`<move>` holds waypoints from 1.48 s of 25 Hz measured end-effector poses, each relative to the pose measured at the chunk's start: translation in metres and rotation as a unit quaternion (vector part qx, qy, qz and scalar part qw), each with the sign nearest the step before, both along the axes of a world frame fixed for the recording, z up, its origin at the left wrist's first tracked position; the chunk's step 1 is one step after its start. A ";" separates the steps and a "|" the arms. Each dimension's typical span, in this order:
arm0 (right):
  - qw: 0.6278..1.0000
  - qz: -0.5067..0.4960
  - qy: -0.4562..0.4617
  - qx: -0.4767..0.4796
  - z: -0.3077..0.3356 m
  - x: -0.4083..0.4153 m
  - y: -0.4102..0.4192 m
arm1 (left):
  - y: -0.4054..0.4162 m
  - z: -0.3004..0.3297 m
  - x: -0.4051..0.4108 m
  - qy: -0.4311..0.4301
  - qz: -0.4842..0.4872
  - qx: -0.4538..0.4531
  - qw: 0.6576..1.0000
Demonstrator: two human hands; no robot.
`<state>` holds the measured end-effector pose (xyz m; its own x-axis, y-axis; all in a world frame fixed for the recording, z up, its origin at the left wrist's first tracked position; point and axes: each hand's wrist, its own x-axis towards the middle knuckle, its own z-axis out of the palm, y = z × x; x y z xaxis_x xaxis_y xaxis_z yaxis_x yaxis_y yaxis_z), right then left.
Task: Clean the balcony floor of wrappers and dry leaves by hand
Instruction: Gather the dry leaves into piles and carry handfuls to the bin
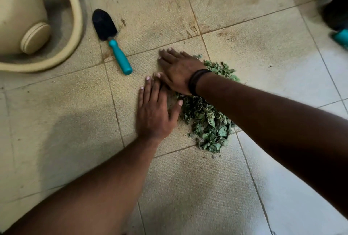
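beside the leaf pile, left hand and right hand lie flat.

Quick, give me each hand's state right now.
Left hand: open, flat on the floor beside the leaf pile.
Right hand: open, fingers straight, holding nothing.

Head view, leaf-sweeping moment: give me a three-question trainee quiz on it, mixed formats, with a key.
1. True or false: the right hand wears a dark band at the wrist.
2. The trowel on the floor tiles is: A) gripped by the left hand; B) lying untouched, left of both hands; C) buried in the leaf pile.
3. Fill in: both hands lie flat with straight fingers along the pile's ____ edge.

Key: 1 true; 2 B; 3 left.
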<state>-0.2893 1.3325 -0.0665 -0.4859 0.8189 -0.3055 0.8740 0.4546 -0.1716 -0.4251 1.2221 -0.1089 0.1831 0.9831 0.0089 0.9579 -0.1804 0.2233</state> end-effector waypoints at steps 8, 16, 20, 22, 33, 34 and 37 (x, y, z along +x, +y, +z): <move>0.987 -0.119 0.092 0.054 0.028 0.110 -0.053 | 0.000 -0.002 -0.002 0.008 -0.005 -0.001 1.000; 0.923 -0.305 0.232 0.034 -0.027 0.116 -0.121 | 0.000 -0.006 -0.003 -0.024 -0.005 0.015 1.000; 0.873 -0.392 0.283 0.068 -0.032 0.100 -0.120 | 0.001 -0.008 -0.003 -0.058 -0.004 0.024 0.998; 0.870 -0.419 0.251 0.072 -0.035 0.096 -0.119 | 0.002 -0.007 -0.002 -0.084 -0.014 0.015 0.996; 0.746 -0.464 0.473 0.073 -0.018 0.060 -0.106 | 0.008 0.020 0.113 -0.522 0.065 -0.041 0.850; 0.730 -0.472 0.486 0.082 -0.014 0.058 -0.102 | 0.012 0.027 0.116 -0.532 0.081 -0.043 0.842; 0.681 -0.481 0.543 0.100 0.004 0.053 -0.089 | 0.029 0.049 0.122 -0.557 0.132 -0.024 0.820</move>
<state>-0.2362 1.2433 -0.0630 0.4548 0.8901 -0.0305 0.1896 -0.1302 -0.9732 -0.3033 1.2511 -0.0598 -0.1311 0.9913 -0.0137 0.1587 0.0347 0.9867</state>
